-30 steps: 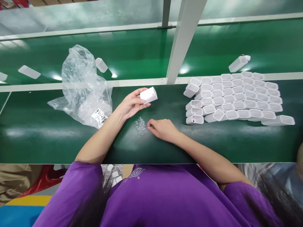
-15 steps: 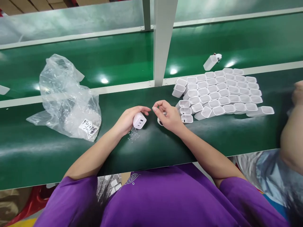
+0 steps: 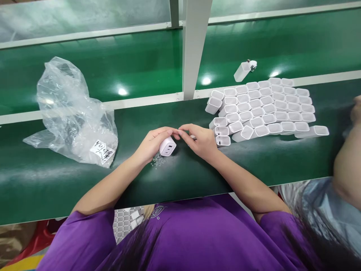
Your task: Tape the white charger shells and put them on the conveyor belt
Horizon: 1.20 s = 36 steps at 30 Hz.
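Observation:
My left hand (image 3: 153,145) is closed around a white charger casing (image 3: 168,146), whose end with several port slots faces me. Beneath it lies a small scatter of tiny clear pellets (image 3: 158,160) on the green bench. Curled in a pinch, my right hand (image 3: 201,141) meets the fingertips of my left hand. Something small and greyish shows between its fingers, too hidden to name. Just right of that hand stand rows of white open-topped casings (image 3: 256,112).
A clear plastic bag (image 3: 94,139) of pellets with a handwritten label lies at left. A white post (image 3: 194,49) rises behind my hands. Beyond the rail, a casing (image 3: 241,71) lies with a part at its end. Another person's arm (image 3: 349,158) is at far right.
My right hand has come left, and its fingertips now touch those of my left hand. The left thumb has moved onto the top of the charger casing. The view has shifted slightly.

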### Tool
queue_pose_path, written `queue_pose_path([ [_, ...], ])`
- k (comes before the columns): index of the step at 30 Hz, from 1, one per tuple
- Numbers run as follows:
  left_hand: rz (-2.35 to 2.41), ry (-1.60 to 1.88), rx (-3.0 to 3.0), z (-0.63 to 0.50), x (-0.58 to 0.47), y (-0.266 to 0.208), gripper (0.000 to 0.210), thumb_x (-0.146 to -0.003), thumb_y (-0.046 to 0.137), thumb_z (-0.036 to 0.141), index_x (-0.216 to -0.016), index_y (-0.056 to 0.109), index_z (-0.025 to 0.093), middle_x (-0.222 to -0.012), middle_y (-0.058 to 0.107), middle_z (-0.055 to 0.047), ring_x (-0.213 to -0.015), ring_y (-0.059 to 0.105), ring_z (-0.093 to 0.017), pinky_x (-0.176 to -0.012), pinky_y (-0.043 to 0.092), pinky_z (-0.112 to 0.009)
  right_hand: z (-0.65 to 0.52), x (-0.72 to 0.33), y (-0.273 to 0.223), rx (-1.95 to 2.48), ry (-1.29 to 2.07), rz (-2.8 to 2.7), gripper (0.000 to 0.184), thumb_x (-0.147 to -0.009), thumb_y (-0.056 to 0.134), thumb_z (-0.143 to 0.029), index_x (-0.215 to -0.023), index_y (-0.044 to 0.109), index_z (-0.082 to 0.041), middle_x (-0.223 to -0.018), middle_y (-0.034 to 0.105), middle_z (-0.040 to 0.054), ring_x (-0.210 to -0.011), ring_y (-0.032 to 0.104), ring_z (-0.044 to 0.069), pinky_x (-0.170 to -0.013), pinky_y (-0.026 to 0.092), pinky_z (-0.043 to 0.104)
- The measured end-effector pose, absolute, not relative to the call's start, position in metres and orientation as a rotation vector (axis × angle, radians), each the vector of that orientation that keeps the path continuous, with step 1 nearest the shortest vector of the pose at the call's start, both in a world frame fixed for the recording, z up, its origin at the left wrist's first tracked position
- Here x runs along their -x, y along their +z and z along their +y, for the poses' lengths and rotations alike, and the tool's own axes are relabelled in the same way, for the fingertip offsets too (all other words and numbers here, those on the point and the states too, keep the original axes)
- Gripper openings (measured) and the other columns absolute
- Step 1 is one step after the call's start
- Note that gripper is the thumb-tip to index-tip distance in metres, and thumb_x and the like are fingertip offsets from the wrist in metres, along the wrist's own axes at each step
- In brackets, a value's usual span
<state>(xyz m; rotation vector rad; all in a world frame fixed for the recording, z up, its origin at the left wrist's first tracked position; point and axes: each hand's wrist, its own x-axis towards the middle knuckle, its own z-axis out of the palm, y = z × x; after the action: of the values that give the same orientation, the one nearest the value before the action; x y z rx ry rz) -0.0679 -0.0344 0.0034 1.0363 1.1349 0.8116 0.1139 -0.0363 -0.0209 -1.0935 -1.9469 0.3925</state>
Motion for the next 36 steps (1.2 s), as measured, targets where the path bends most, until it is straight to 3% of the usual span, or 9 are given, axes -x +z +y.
queue_pose_path([
  [4,1.067,0.874,-0.843,-0.035,0.066,0.004,0.028,-0.076,0.063,0.034,-0.095,0.075,0.017,-0.086,0.069,-0.005,-0.074,0.061,-0.016,-0.057,0.049,-0.023,-0.039,-0.113,-0.014,1.075,0.521,-1.804,0.022,-0.099,0.054,-0.032,-0.088,0.067,-0.019,-0.066,0.065,-0.0017,-0.057,0.057,0.011,-0.060,0.044,0.023],
  [10,1.042,0.946,-0.765,-0.035,0.067,0.005,0.051,-0.060,0.075,0.014,-0.111,0.072,0.021,-0.097,0.068,-0.002,-0.088,0.063,-0.015,-0.075,0.054,-0.024,-0.041,-0.113,-0.006,1.118,0.894,-1.499,0.019,-0.093,0.063,-0.035,-0.083,0.067,-0.019,-0.054,0.051,-0.0067,-0.051,0.046,0.009,-0.058,0.040,0.023],
  [16,1.065,1.048,-0.751,-0.032,0.066,0.002,0.044,-0.068,0.080,0.032,-0.109,0.070,0.019,-0.104,0.071,-0.005,-0.094,0.066,-0.018,-0.085,0.057,-0.030,-0.043,-0.110,-0.007,1.142,1.058,-1.408,0.032,-0.094,0.060,-0.049,-0.086,0.066,-0.019,-0.056,0.047,-0.0067,-0.050,0.040,0.009,-0.056,0.039,0.024],
  [20,1.076,0.999,-0.787,-0.032,0.064,0.000,0.045,-0.076,0.074,0.047,-0.110,0.065,0.019,-0.103,0.070,-0.007,-0.087,0.067,-0.017,-0.070,0.059,-0.026,-0.044,-0.106,-0.009,1.134,1.125,-1.416,0.041,-0.092,0.059,-0.059,-0.083,0.062,-0.019,-0.056,0.046,-0.0068,-0.049,0.038,0.008,-0.052,0.037,0.024],
  [25,1.069,0.961,-0.849,-0.035,0.063,-0.001,0.054,-0.067,0.082,0.048,-0.107,0.057,0.021,-0.088,0.068,-0.002,-0.070,0.064,-0.014,-0.053,0.054,-0.021,-0.046,-0.106,-0.009,1.132,1.124,-1.416,0.038,-0.093,0.058,-0.056,-0.086,0.063,-0.019,-0.055,0.044,-0.0074,-0.049,0.039,0.008,-0.053,0.038,0.023],
  [30,1.049,0.980,-0.906,-0.039,0.063,-0.004,0.056,-0.060,0.087,0.041,-0.101,0.053,0.023,-0.081,0.065,0.003,-0.069,0.062,-0.012,-0.060,0.054,-0.021,-0.047,-0.109,-0.006,1.145,1.067,-1.412,0.034,-0.095,0.057,-0.051,-0.085,0.063,-0.019,-0.057,0.050,-0.0061,-0.050,0.045,0.009,-0.054,0.040,0.023],
  [36,1.053,0.991,-1.133,-0.044,0.066,-0.007,0.051,-0.070,0.082,0.038,-0.114,0.065,0.022,-0.104,0.067,-0.005,-0.092,0.063,-0.017,-0.078,0.054,-0.025,-0.050,-0.108,-0.005,1.152,1.018,-1.469,0.028,-0.098,0.054,-0.044,-0.093,0.066,-0.019,-0.059,0.054,-0.0049,-0.053,0.050,0.010,-0.056,0.043,0.023],
])
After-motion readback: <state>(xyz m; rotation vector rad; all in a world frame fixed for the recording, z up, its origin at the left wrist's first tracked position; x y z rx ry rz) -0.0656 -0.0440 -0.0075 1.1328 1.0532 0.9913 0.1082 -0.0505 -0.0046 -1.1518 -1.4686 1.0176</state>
